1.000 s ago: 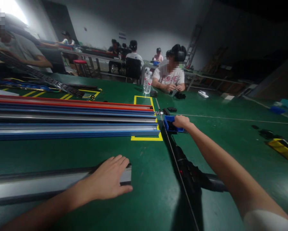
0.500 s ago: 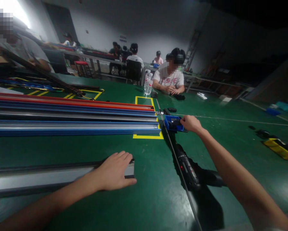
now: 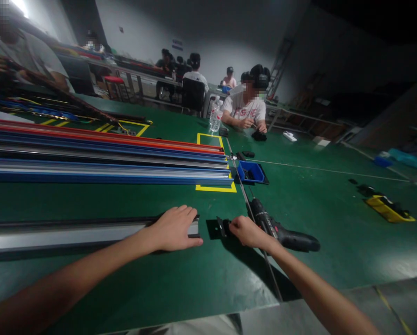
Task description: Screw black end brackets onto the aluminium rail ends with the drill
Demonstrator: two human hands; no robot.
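My left hand (image 3: 176,228) lies across the end of a silver and black metal rail (image 3: 124,231). Its fingers curl over the far edge, and the thumb rests along the near side. A small black end cap (image 3: 222,226) with a flat plate is pinched in my right hand (image 3: 246,231), held a short gap to the right of the rail's end. Just behind that hand lies a black power drill (image 3: 264,216) on the green table. Farther back stands a blue bin (image 3: 252,171) with small dark parts in it.
Long red, blue and black rails (image 3: 107,174) lie side by side at the back left, their ends in a yellow tape outline. Water bottles (image 3: 215,116) stand behind. A yellow bin (image 3: 389,209) is at the right. A co-worker (image 3: 245,109) sits across the table.
My right hand has come out of the blue bin with the black end cap and moved toward me and left, near the rail's end. My left hand stays on the rail.
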